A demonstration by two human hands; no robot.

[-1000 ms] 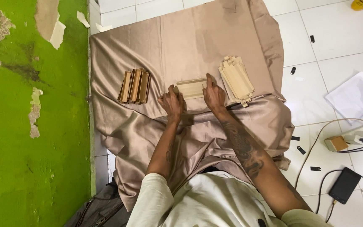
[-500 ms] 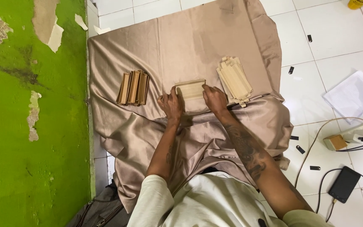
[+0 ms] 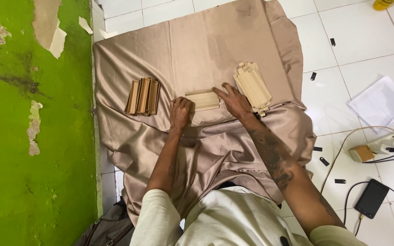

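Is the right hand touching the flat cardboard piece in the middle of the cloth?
Touching. The head view shows the right hand with fingers pressed on the flat cardboard piece's right end.

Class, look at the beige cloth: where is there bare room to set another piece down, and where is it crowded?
Free: the far cloth beyond the folded piece, and between the upright stack and left hand. Crowded: the right hand against the flat stack.
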